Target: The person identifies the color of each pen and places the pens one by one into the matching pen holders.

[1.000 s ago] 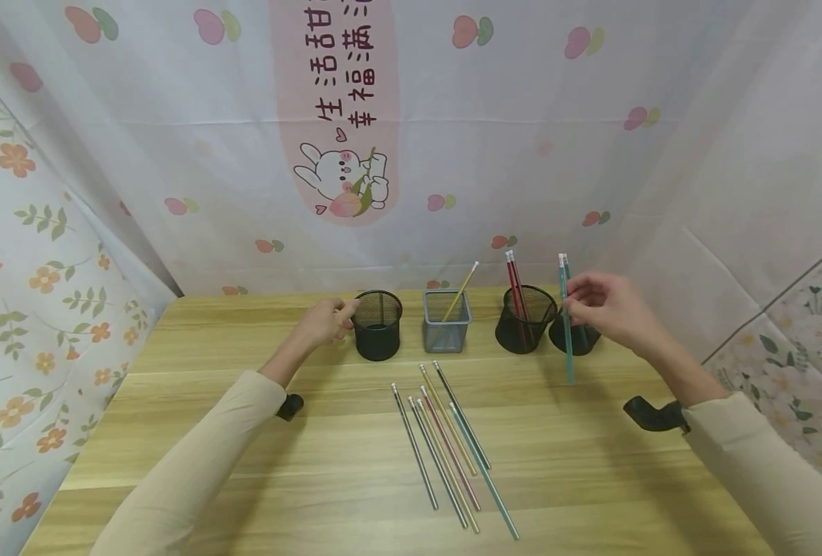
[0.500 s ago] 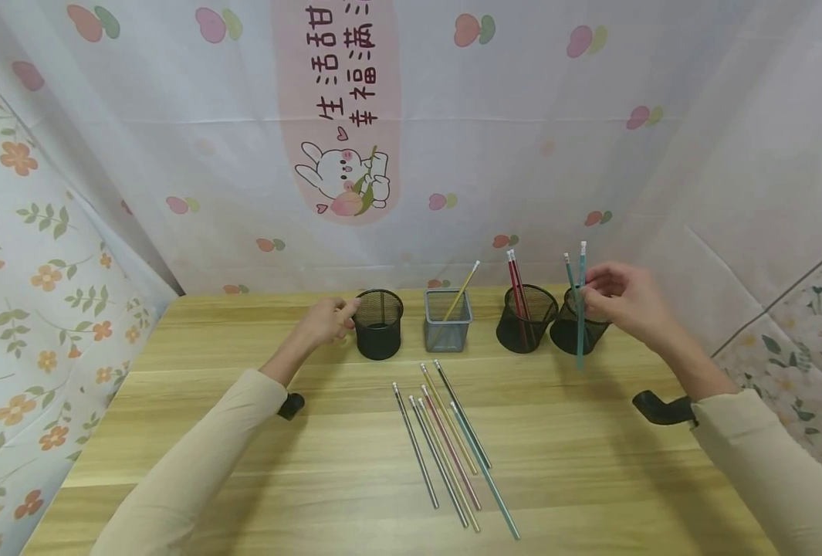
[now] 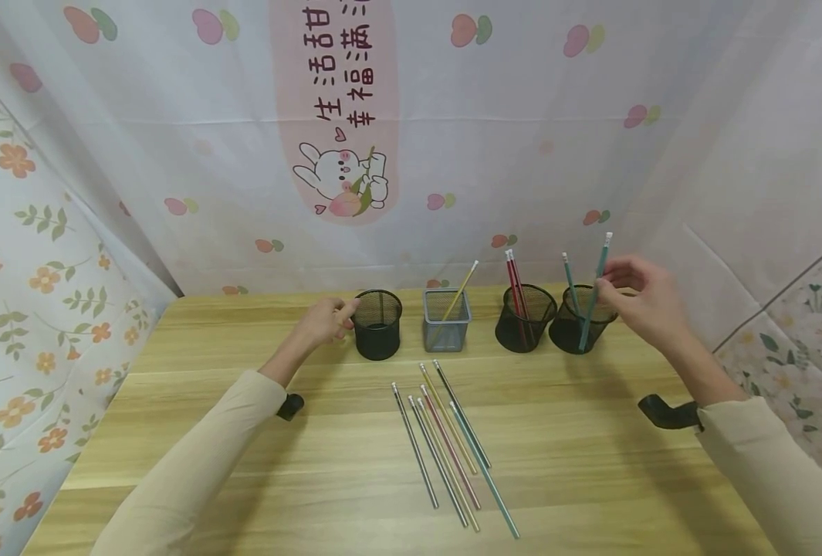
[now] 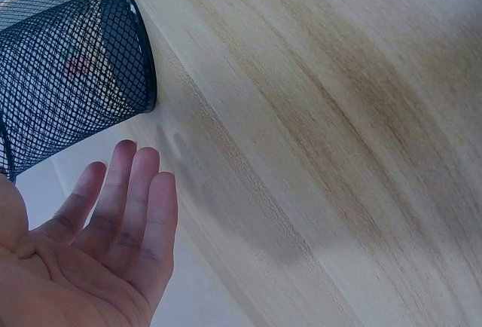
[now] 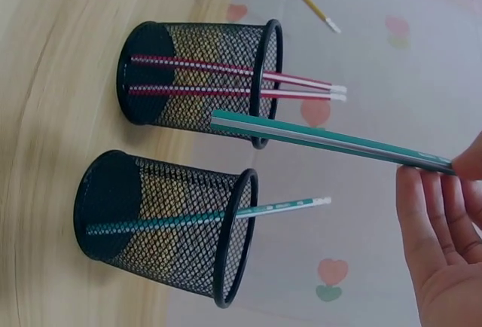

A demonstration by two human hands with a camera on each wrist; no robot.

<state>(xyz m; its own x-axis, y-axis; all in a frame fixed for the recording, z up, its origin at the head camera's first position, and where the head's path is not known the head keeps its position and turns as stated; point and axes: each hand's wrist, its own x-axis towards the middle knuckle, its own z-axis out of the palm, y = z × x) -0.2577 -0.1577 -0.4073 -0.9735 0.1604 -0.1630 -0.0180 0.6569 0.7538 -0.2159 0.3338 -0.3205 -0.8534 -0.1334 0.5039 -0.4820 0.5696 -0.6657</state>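
Note:
Between thumb and fingertips my right hand (image 3: 638,300) pinches a green pencil (image 5: 324,138) near its eraser end. The pencil is tilted, its unsharpened lower end in front of the rightmost black mesh cup (image 3: 569,338) in the head view. That cup holds another green pencil (image 5: 282,208). Beside it, a second black mesh cup (image 3: 508,337) contains two red pencils (image 5: 301,80). My left hand (image 3: 323,320) is at the left side of a third black mesh cup (image 3: 377,345), fingers loosely extended, thumb near its rim in the left wrist view.
A grey square mesh holder (image 3: 445,338) with a yellow pencil (image 3: 461,289) stands between the black cups. Several pencils (image 3: 445,440) in black, gold, red and green lie on the wooden table (image 3: 299,479). A patterned curtain (image 3: 522,154) hangs behind.
My right hand has moved to the right with the green pencil, whose top now leans right over the rightmost cup. My left hand stays at its cup.

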